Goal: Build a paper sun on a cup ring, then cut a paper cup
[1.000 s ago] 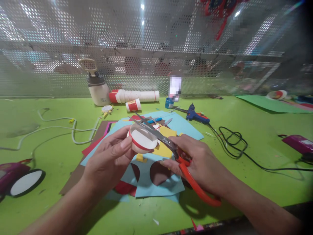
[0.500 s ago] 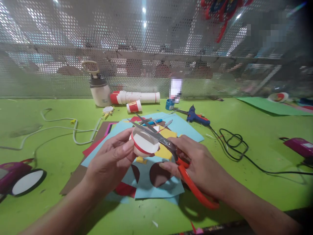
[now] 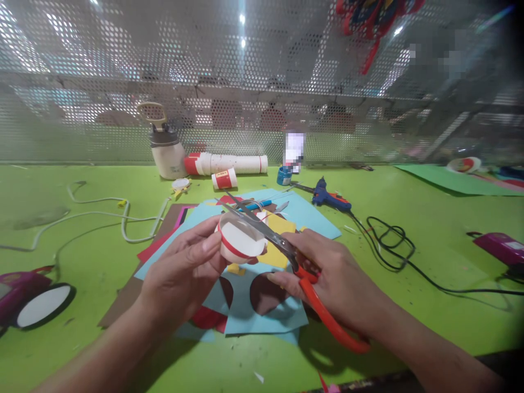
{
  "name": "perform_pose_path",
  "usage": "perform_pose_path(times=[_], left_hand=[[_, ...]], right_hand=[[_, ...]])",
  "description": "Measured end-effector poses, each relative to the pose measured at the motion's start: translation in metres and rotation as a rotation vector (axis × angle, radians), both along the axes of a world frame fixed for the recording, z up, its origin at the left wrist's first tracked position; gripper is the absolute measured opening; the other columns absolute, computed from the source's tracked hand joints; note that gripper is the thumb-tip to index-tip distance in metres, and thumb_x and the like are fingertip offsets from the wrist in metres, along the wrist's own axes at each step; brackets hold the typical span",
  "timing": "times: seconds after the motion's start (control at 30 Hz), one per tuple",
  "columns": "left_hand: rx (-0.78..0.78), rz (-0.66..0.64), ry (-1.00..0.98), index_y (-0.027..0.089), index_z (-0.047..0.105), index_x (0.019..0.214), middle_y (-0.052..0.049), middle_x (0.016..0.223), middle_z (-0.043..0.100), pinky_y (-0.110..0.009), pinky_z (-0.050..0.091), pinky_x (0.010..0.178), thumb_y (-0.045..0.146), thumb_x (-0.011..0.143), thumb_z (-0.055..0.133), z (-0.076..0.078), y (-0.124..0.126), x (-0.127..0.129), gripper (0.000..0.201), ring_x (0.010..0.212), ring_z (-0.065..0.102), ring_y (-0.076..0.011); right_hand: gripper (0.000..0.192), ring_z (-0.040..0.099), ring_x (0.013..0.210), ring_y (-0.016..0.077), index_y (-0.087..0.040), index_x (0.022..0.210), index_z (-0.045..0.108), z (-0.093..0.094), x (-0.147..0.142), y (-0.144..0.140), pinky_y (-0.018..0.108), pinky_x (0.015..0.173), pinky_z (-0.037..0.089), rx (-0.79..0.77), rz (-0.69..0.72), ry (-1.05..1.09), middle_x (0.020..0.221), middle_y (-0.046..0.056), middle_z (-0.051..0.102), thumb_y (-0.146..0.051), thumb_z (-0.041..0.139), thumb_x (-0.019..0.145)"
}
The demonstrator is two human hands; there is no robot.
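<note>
My left hand [image 3: 180, 273] grips a short white paper cup piece [image 3: 238, 240] with a red band, held above the table with its open side toward me. Orange-handled scissors [image 3: 286, 256] are in my right hand [image 3: 331, 273]; the steel blades lie across the cup's rim, tips pointing up and left. Beneath both hands lies a pile of coloured paper sheets [image 3: 262, 305], the light blue top sheet showing two round cut-outs.
On the green table [image 3: 429, 305] lie a blue glue gun [image 3: 327, 197] with a black cord [image 3: 393, 240], a row of paper cups [image 3: 229, 162], a white bottle [image 3: 166, 148], a white cable [image 3: 98, 215], and purple objects at both sides. A perforated metal screen rises behind.
The cup has turned slightly in my left hand and the scissors have shifted a little along its rim. The view has dipped slightly.
</note>
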State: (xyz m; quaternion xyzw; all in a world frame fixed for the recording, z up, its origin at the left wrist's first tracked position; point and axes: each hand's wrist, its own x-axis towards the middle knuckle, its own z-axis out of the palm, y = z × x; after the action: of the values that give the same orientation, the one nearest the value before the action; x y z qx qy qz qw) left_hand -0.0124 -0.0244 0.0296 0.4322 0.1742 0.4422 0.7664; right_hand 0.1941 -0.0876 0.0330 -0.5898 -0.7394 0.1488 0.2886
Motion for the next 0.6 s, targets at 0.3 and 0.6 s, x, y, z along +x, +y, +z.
perform_pose_path(times=[0.3,0.6], left_hand=[[0.016,0.001,-0.066,0.011,0.07,0.107,-0.011,0.104,0.074,-0.038,0.055,0.084,0.022,0.081,0.062,-0.0083,0.0018,0.0023,0.03,0.091,0.07,-0.0268],[-0.062,0.024,-0.051,0.011,0.073,0.102,-0.012,0.1,0.075,-0.039,0.054,0.086,0.026,0.074,0.07,-0.0024,0.0005,0.0038,0.032,0.091,0.069,-0.0282]], right_hand=[[0.04,0.052,0.082,0.0209,-0.022,0.114,0.059,-0.0025,-0.0007,0.002,0.033,0.071,0.042,-0.001,-0.008,-0.039,0.088,0.003,0.054,-0.043,0.07,0.081],[0.036,0.053,0.082,0.0205,-0.025,0.112,0.059,-0.0032,0.0003,0.0012,0.033,0.072,0.043,0.001,-0.012,-0.032,0.087,0.002,0.055,-0.044,0.067,0.083]])
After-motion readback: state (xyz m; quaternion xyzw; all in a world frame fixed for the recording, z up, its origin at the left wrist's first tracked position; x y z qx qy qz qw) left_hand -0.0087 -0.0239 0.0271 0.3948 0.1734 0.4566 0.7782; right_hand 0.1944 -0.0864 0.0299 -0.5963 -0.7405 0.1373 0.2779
